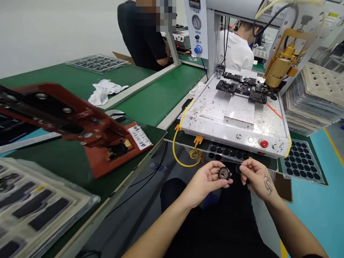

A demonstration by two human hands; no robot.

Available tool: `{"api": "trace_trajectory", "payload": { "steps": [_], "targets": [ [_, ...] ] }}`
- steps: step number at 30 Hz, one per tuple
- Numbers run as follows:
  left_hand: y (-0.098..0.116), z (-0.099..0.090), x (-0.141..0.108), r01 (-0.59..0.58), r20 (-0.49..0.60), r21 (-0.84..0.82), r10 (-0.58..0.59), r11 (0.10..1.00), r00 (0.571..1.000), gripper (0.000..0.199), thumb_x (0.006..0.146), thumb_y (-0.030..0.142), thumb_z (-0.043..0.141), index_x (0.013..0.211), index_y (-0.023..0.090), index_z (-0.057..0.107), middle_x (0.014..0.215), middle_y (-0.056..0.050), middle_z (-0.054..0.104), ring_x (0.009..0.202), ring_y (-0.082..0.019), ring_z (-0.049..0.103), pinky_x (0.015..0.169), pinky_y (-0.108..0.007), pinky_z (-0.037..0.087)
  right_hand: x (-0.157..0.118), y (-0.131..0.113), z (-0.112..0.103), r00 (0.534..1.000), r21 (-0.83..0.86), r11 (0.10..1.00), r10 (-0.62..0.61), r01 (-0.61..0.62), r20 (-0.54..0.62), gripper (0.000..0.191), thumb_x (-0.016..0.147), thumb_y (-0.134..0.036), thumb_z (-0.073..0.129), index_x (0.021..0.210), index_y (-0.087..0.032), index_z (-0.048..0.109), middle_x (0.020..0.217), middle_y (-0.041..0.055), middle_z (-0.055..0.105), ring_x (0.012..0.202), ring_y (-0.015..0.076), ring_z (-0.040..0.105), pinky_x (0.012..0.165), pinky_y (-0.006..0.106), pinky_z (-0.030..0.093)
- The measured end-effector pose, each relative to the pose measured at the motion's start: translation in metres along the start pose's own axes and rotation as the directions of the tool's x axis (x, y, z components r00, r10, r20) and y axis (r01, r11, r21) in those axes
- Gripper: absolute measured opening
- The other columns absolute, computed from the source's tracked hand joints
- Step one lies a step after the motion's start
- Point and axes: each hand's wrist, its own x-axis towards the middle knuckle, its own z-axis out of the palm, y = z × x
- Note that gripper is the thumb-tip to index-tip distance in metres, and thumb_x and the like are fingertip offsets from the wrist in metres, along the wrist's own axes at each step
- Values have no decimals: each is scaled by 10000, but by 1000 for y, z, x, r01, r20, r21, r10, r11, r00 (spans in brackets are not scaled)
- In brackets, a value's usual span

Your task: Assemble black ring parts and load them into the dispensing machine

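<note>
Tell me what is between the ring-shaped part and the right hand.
A dark disc, held by the right hand, then a bare gap to the ring-shaped part, in the head view.

You are in a factory assembly workshop. At your front right stands a white bench machine [236, 125] with a pressure gauge [196, 22], a red push button [264, 144] and a gold cylinder [281, 66]. A red hand press [107, 143] sits near the edge of the green bench [67, 157] at your left. A green conveyor belt [161, 104] runs beyond, part trays [317, 93] are stacked at the right, and co-workers [145, 36] sit farther off.
</note>
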Motion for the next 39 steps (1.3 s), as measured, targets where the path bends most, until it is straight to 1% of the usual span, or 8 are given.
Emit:
{"api": "trace_trajectory", "payload": {
  "steps": [4, 9, 19, 23, 25, 30, 34, 39],
  "targets": [
    [0, 5, -6, 6, -34, -77, -9, 997, 999, 630, 694, 225, 1030, 1193, 150, 652, 1116, -121, 824, 1028, -298, 832, 925, -374, 648, -5, 2, -4, 999, 22, 1000, 16, -17, 37, 341, 905, -505, 864, 899, -209, 695, 584, -47, 635, 516, 124, 587, 563, 265, 480],
    [4, 9, -13, -28, -38, -80, 25, 996, 999, 578, 853, 410, 931, 1299, 135, 688, 1198, -160, 822, 1119, -339, 811, 1023, -471, 638, -11, -6, -4, 984, 129, 983, 114, -132, 139, 373, 894, -508, 878, 818, -206, 673, 583, -36, 622, 532, 117, 571, 548, 248, 466],
    [4, 13, -21, -60, -37, -51, 58, 997, 998, 492, 917, 443, 866, 1298, 157, 741, 1195, -137, 824, 1125, -323, 802, 1036, -491, 650, -14, -14, -2, 963, 45, 982, 168, -182, 210, 395, 920, -542, 838, 816, -208, 655, 606, -30, 624, 521, 118, 540, 525, 256, 439],
    [3, 14, -24, -74, -44, -61, 71, 995, 996, 459, 918, 427, 865, 1284, 169, 765, 1161, -110, 818, 1096, -298, 795, 1031, -489, 654, -16, -15, 0, 952, -145, 984, 144, -108, 269, 363, 1009, -531, 735, 849, -218, 645, 601, -36, 604, 525, 124, 524, 553, 271, 429],
    [3, 15, -26, -82, -47, -61, 80, 995, 996, 466, 911, 436, 870, 1283, 174, 769, 1140, -100, 813, 1107, -293, 784, 1023, -478, 658, -15, -19, 3, 960, -238, 971, 96, -32, 262, 346, 1024, -518, 714, 858, -222, 644, 676, -26, 611, 570, 128, 522, 581, 279, 425],
    [3, 16, -28, -82, -50, -12, 81, 997, 995, 497, 927, 453, 849, 1322, 167, 751, 1101, -92, 809, 1097, -287, 782, 1061, -492, 638, -12, -24, 14, 964, -365, 907, -131, 211, 231, 316, 1023, -496, 695, 851, -235, 652, 1060, 56, 650, 952, 215, 607, 813, 328, 477],
    [2, 17, -29, -85, -48, 35, 86, 996, 995, 498, 949, 451, 825, 1347, 166, 734, 1118, -97, 812, 1086, -286, 788, 1081, -494, 625, -13, -21, 19, 958, -384, 899, -109, 209, 264, 279, 1039, -467, 669, 868, -248, 643, 1140, 69, 658, 1051, 247, 615, 926, 365, 478],
    [1, 18, -29, -87, -41, 44, 89, 995, 995, 514, 947, 462, 823, 1354, 164, 726, 1168, -107, 813, 1115, -290, 786, 1080, -476, 629, -14, -19, 20, 960, -376, 906, -98, 196, 263, 283, 1044, -466, 663, 864, -248, 632, 1108, 62, 657, 1031, 244, 616, 918, 361, 477]
  ]
}}
